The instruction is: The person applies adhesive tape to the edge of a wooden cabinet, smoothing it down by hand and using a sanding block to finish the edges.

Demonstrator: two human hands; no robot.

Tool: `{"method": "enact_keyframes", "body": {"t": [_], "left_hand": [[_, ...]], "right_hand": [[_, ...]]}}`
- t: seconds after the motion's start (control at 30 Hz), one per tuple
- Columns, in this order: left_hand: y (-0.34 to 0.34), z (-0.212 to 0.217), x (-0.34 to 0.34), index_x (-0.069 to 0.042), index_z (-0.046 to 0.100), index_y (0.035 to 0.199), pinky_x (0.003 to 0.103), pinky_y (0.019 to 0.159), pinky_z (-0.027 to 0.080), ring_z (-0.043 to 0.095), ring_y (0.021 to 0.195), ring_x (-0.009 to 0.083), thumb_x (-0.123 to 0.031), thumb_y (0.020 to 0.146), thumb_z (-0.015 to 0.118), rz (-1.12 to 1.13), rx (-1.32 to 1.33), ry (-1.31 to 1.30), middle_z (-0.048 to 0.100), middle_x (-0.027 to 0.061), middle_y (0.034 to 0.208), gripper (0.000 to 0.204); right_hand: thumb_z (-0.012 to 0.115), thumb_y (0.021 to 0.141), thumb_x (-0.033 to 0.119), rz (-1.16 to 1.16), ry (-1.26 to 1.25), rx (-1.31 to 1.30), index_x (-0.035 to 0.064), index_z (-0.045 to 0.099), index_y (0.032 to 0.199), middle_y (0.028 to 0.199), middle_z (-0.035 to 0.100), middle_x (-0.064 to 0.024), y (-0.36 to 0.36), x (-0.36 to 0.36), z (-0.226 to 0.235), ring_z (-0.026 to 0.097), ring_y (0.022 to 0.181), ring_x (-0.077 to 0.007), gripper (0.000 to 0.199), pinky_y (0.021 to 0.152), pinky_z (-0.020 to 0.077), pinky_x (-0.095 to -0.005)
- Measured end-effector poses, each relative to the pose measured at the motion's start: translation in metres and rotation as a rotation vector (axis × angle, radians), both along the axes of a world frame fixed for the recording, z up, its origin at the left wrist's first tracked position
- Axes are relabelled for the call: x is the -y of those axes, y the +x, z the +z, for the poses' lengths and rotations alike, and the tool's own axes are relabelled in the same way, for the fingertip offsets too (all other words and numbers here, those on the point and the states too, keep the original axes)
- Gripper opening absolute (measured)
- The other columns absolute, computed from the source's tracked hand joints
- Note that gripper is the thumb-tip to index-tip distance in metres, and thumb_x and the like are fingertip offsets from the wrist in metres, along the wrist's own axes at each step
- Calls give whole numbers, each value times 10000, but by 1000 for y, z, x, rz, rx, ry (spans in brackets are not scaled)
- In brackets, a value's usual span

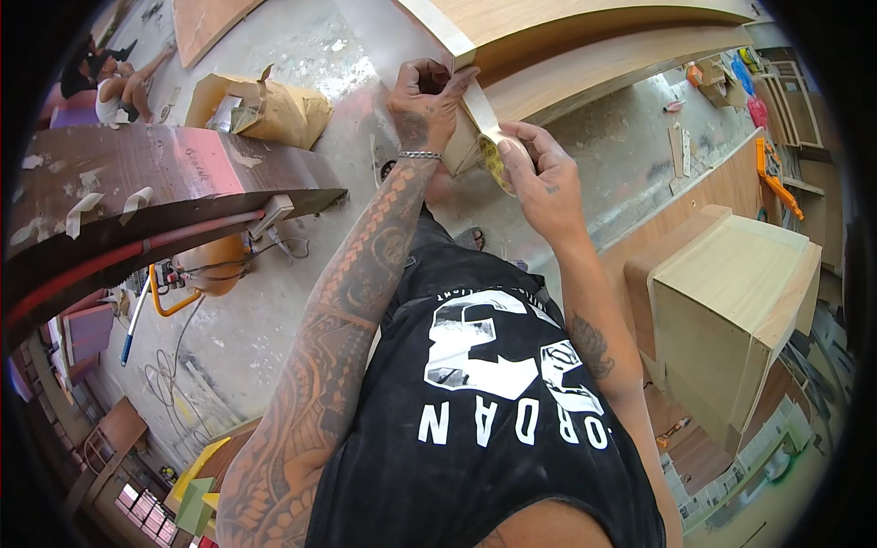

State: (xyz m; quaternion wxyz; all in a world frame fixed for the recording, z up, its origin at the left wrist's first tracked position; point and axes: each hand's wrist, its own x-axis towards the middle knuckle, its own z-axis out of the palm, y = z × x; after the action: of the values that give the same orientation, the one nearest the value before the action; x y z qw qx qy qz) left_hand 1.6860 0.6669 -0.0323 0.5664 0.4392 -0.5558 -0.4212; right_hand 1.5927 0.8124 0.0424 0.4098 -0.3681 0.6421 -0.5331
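Note:
My right hand (545, 173) grips a roll of masking tape (496, 166) with a yellow printed core. A pale tape strip (477, 106) stretches from the roll up to the near corner of a light wooden cabinet piece (585, 20). At that corner my left hand (427, 105) is closed, thumb and fingers pinching the strip against the pale edge (440, 26). The fingertips partly cover the strip's end. The roll hangs just below the corner, tilted, its core facing me.
A brown paper sack (265, 108) stands left, behind a dark curved panel (174, 169). An orange compressor tank (219, 269) and cables (169, 374) lie on the floor. To the right is a wooden box cabinet (722, 297). A person (123, 91) sits far left.

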Motion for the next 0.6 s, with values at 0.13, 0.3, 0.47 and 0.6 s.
{"method": "enact_keyframes", "body": {"t": [0.13,0.3,0.47,0.6], "left_hand": [[6,-1,8,-27,586,865,210,603,487,556,638,56,-201,760,890,-84,4,-123,613,-15,723,366],[13,-3,18,-32,602,816,225,569,485,549,612,59,-180,747,893,-123,128,-284,606,-5,697,334],[15,-9,24,-30,623,793,228,547,472,522,595,70,-193,745,892,-100,186,-369,599,2,665,319],[12,-7,19,-31,621,793,238,545,479,518,592,66,-200,730,903,-56,174,-323,591,-2,650,334]], "right_hand": [[645,935,158,65,-64,-12,-27,627,1178,991,690,-98,-2,-10,8,601,887,-93,306,776,491,-247],[613,940,144,119,203,-181,-3,558,1266,862,645,-67,-25,-70,12,577,683,-75,362,591,461,-243],[561,982,108,-52,491,-59,-16,512,1308,647,563,-16,-36,-192,29,504,521,-67,353,474,388,-227],[585,986,119,-237,513,41,-46,521,1292,650,567,-2,-39,-241,36,489,517,-61,354,473,381,-215]]}}
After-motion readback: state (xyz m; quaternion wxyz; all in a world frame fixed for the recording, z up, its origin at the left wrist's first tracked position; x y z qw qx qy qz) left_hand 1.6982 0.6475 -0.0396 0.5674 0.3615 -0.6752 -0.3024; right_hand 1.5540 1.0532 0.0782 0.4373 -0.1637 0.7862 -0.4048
